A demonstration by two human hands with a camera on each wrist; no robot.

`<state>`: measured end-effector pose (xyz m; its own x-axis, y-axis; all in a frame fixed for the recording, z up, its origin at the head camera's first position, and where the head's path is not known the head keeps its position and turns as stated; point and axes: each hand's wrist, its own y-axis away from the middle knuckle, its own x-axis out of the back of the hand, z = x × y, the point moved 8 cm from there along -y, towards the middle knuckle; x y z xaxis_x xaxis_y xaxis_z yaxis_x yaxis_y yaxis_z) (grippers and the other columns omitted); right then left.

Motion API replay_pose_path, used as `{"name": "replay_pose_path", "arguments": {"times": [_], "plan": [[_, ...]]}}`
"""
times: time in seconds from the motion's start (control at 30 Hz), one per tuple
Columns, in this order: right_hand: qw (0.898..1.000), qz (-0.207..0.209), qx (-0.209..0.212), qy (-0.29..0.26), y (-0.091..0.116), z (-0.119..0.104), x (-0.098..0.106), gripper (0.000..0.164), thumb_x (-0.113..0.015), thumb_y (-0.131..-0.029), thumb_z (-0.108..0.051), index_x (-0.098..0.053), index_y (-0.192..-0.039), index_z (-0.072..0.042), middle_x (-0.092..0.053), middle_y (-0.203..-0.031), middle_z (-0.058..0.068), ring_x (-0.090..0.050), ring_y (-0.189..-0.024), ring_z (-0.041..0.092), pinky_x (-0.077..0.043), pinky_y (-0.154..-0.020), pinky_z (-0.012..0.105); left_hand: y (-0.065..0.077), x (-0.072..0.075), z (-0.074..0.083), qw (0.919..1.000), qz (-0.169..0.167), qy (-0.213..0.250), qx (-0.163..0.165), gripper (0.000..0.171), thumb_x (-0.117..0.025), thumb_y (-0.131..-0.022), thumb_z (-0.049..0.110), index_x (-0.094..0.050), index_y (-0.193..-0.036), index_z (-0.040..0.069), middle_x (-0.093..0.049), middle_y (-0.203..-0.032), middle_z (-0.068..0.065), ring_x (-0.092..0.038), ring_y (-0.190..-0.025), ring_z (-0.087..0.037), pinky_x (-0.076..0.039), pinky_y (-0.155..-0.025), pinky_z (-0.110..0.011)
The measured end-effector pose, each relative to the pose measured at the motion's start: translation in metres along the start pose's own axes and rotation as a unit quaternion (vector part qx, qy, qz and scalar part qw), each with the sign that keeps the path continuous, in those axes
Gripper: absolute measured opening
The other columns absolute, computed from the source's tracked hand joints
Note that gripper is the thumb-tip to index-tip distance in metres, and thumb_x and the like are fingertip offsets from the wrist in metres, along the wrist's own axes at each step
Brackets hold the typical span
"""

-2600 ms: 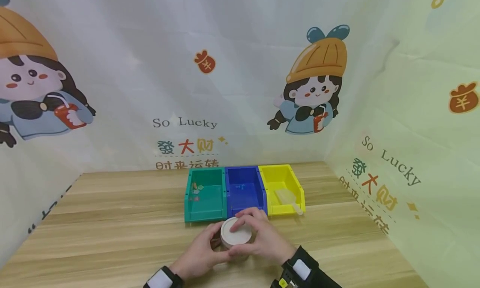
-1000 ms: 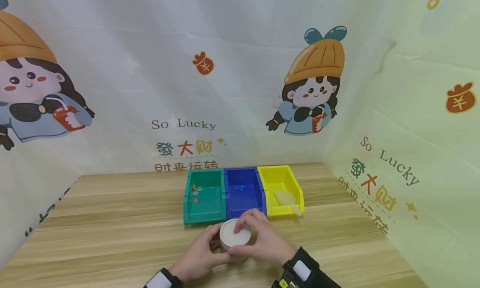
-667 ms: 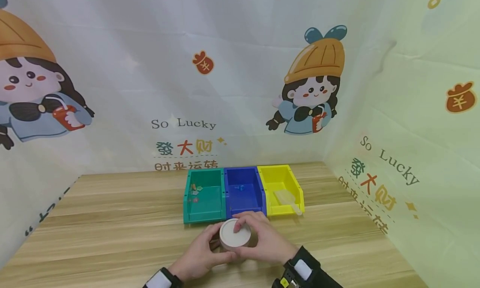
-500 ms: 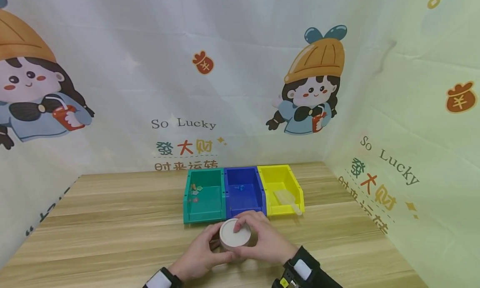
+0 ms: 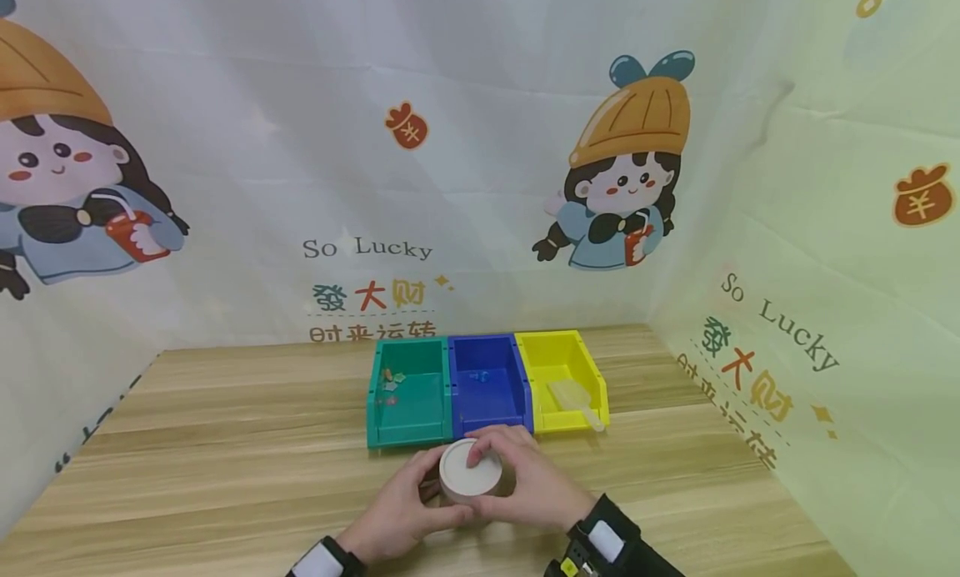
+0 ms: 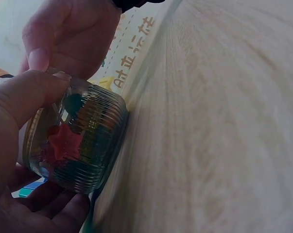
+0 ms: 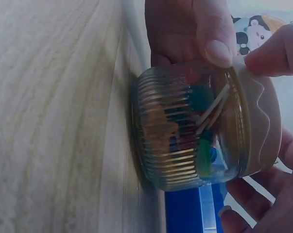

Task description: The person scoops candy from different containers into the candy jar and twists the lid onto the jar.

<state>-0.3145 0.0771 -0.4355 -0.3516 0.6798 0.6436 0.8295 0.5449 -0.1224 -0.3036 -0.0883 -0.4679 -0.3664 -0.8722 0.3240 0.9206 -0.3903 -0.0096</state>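
Observation:
A clear ribbed jar [image 7: 168, 131] with a cream lid [image 5: 470, 470] stands upright on the table, in front of the bins. Inside it the wrist views show small colourful pieces, among them a red star [image 6: 64, 141] and white sticks [image 7: 214, 109]. My left hand [image 5: 405, 506] grips the jar's body from the left, thumb at the near side and fingers round the far side. From the right, my right hand [image 5: 536, 485] holds the lid: thumb at its near edge, index finger bent over its top, the other fingers round the far side. The lid sits on the jar's mouth.
Behind the jar, three joined bins stand in a row. The green bin [image 5: 420, 435] has several small pieces in it, the blue bin [image 5: 491, 412] a few blue ones. A pale scoop [image 5: 572, 395] lies in the yellow bin [image 5: 551, 348]. Printed cloth walls surround the wooden table [image 5: 247, 444].
My right thumb has slid a little to the right along the lid's near edge, and the index finger has drawn back slightly over its top. Jar and left hand have stayed in place.

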Motion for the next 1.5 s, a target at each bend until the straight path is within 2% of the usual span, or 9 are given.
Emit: {"name": "replay_pose_path", "arguments": {"times": [0.1, 0.3, 0.57, 0.7, 0.87, 0.93, 1.17, 1.4, 1.5], "plan": [[1.000, -0.002, -0.004, -0.001, 0.0006, -0.0005, 0.0003, 0.036, -0.087, -0.090, -0.045, -0.062, -0.115, -0.038, -0.058, -0.148, -0.004, -0.041, -0.142, 0.026, -0.046, -0.113, 0.059, -0.0003, -0.0003, -0.0006, 1.0000, 0.000, -0.001, 0.004, 0.087, -0.092, -0.092, 0.034, -0.048, -0.161, 0.005, -0.053, -0.158, -0.016, -0.053, -0.150, -0.041, -0.048, -0.124, -0.056], [1.000, 0.018, -0.022, 0.005, -0.0003, 0.0014, -0.0012, 0.039, -0.090, -0.090, -0.051, -0.062, -0.112, -0.037, -0.049, -0.129, -0.003, -0.047, -0.133, 0.025, -0.050, -0.100, 0.039, -0.0003, -0.0001, 0.0000, 1.0000, -0.006, 0.002, 0.001, 0.087, -0.092, -0.091, 0.024, -0.047, -0.161, 0.000, -0.054, -0.155, -0.018, -0.053, -0.150, -0.040, -0.047, -0.124, -0.050], [1.000, 0.019, 0.020, 0.012, 0.0008, -0.0046, -0.0003, 0.038, -0.088, -0.088, -0.045, -0.061, -0.112, -0.033, -0.056, -0.159, 0.001, -0.042, -0.144, 0.029, -0.045, -0.113, 0.055, 0.0010, -0.0004, 0.0009, 0.9999, -0.008, 0.005, 0.005, 0.087, -0.091, -0.093, 0.032, -0.046, -0.162, 0.003, -0.052, -0.158, -0.018, -0.053, -0.151, -0.042, -0.047, -0.124, -0.055], [0.999, 0.021, 0.019, 0.016, 0.0015, -0.0067, 0.0004, 0.034, -0.086, -0.090, -0.045, -0.062, -0.112, -0.033, -0.060, -0.149, -0.003, -0.043, -0.138, 0.026, -0.046, -0.108, 0.048, 0.0009, -0.0008, 0.0019, 1.0000, -0.008, 0.005, 0.000, 0.086, -0.091, -0.093, 0.029, -0.047, -0.162, 0.002, -0.052, -0.158, -0.018, -0.053, -0.150, -0.041, -0.047, -0.124, -0.055], [0.999, 0.036, -0.002, 0.021, 0.0006, -0.0047, -0.0007, 0.036, -0.089, -0.090, -0.053, -0.064, -0.107, -0.034, -0.052, -0.130, -0.003, -0.046, -0.132, 0.024, -0.049, -0.098, 0.035, 0.0010, -0.0003, 0.0023, 0.9999, -0.009, 0.002, -0.007, 0.085, -0.091, -0.092, 0.019, -0.046, -0.162, -0.001, -0.053, -0.153, -0.019, -0.053, -0.150, -0.040, -0.047, -0.124, -0.050], [0.999, 0.037, -0.002, 0.023, 0.0003, -0.0040, -0.0013, 0.037, -0.090, -0.089, -0.054, -0.064, -0.107, -0.035, -0.052, -0.132, -0.002, -0.047, -0.133, 0.025, -0.050, -0.099, 0.036, 0.0013, -0.0002, 0.0019, 0.9999, -0.009, -0.002, -0.007, 0.085, -0.091, -0.092, 0.017, -0.046, -0.162, -0.002, -0.053, -0.153, -0.020, -0.053, -0.149, -0.041, -0.047, -0.124, -0.052], [0.999, 0.017, 0.018, 0.022, 0.0009, -0.0056, -0.0021, 0.034, -0.085, -0.088, -0.046, -0.062, -0.111, -0.034, -0.058, -0.156, -0.001, -0.042, -0.142, 0.027, -0.045, -0.114, 0.059, 0.0015, -0.0008, -0.0010, 0.9999, -0.004, -0.005, 0.013, 0.088, -0.092, -0.092, 0.035, -0.047, -0.162, 0.005, -0.052, -0.160, -0.017, -0.054, -0.150, -0.041, -0.047, -0.124, -0.057], [0.999, 0.030, -0.007, 0.023, 0.0009, -0.0047, -0.0014, 0.035, -0.086, -0.092, -0.055, -0.063, -0.109, -0.036, -0.054, -0.136, -0.003, -0.044, -0.135, 0.025, -0.049, -0.102, 0.042, 0.0009, -0.0003, -0.0004, 1.0000, -0.005, -0.001, 0.002, 0.086, -0.092, -0.092, 0.025, -0.047, -0.162, 0.001, -0.053, -0.155, -0.018, -0.053, -0.150, -0.039, -0.047, -0.124, -0.051], [0.999, 0.037, -0.010, 0.023, 0.0006, -0.0044, -0.0015, 0.037, -0.088, -0.090, -0.055, -0.063, -0.108, -0.035, -0.052, -0.135, -0.001, -0.044, -0.136, 0.026, -0.049, -0.101, 0.041, 0.0011, -0.0003, 0.0003, 1.0000, -0.006, -0.001, -0.007, 0.086, -0.091, -0.092, 0.019, -0.046, -0.161, -0.002, -0.053, -0.153, -0.019, -0.053, -0.150, -0.040, -0.048, -0.123, -0.049]]}}
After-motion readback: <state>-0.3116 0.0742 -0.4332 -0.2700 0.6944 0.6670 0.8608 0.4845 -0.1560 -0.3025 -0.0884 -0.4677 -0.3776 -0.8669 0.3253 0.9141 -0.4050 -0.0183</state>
